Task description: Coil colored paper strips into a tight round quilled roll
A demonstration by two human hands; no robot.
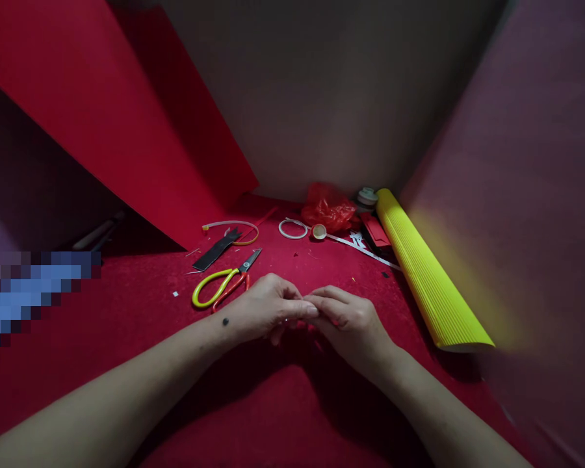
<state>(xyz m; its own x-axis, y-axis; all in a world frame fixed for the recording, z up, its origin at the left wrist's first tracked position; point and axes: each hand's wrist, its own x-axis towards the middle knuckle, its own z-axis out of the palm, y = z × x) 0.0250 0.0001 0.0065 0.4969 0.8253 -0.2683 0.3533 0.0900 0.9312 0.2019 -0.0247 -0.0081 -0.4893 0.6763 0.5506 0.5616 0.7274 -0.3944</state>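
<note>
My left hand (275, 307) and my right hand (346, 316) meet above the red cloth (273, 416), fingertips touching. Both are closed, with thumb and fingers pressed together. Whatever they pinch is hidden or too small to name; only a faint glint shows beneath the left thumb. Just beyond my left wrist lies a pair of scissors (217, 289) with one yellow and one red handle, blades slightly apart and pointing away from me. Past the scissors rests a flat black strip (217, 250) with a ragged far end.
A curled yellow-white strip (231, 224), a white ring (293, 229) and a small round lid-like piece (318, 232) lie farther back. Behind them sit a crumpled red plastic bag (327, 207) and a jar (367, 197). Yellow corrugated roll (429, 279) at right; red sheet (102, 110) leans at left.
</note>
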